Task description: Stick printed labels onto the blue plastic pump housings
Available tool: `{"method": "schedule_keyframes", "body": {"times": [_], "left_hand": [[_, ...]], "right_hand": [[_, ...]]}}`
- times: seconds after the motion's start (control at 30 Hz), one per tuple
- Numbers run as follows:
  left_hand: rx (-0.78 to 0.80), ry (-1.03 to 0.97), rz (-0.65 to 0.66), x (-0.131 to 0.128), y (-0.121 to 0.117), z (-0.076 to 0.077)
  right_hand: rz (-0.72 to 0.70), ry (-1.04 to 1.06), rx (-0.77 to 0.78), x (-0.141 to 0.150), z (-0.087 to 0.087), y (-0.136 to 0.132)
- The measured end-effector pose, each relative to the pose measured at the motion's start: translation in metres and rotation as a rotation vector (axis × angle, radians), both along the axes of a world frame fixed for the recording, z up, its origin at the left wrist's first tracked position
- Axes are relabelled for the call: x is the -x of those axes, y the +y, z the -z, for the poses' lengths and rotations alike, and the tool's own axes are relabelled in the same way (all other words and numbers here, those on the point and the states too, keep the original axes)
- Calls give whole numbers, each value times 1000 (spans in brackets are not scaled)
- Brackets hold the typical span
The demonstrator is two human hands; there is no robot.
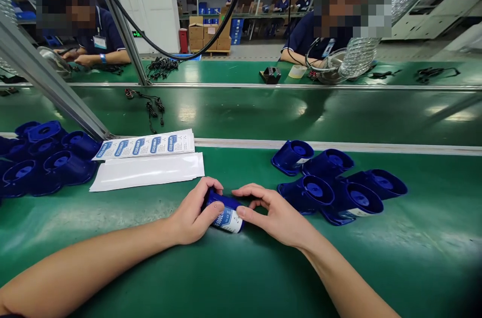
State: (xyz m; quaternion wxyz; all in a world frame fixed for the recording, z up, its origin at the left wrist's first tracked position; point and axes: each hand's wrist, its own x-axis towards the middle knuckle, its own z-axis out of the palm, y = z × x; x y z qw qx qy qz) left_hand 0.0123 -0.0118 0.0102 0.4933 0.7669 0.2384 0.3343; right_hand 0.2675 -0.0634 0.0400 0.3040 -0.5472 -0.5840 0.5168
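Observation:
A blue plastic housing (228, 201) lies on its side in front of me, a white and blue label (229, 219) on its curved face. My left hand (198, 212) is closed round its left end, the thumb over the label. At the right end, my right hand (269, 210) has its thumb on the label's edge and its fingers bent over the far side; fingers and thumb grip the housing between them. Left of my hands lie printed label sheets (150, 145) and a blank white sheet (148, 171).
Several blue housings (316, 190) stand at the right, some with labels showing. More blue housings (62, 162) are crowded at the left. A metal post (68, 87) slants down to the bench rail. Black cables (152, 107) lie on the belt beyond, and two people sit across it.

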Motion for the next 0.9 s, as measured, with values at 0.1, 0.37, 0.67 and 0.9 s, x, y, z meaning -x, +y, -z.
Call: {"method": "schedule_keyframes", "body": {"times": [0.1,0.37,0.67,0.9], "left_hand": [[-59,-109,70,1,5,6],[-30,-388,23,-8,-1,9],[505,-341,92,-13,-13,8],[538,-288,114,-8,-10,4]], "right_hand": [[-35,260,122,-10,7,4],[14,646,308,20,20,0],[140,1000,220,30,16,-5],[13,837,166,35,23,-7]]}}
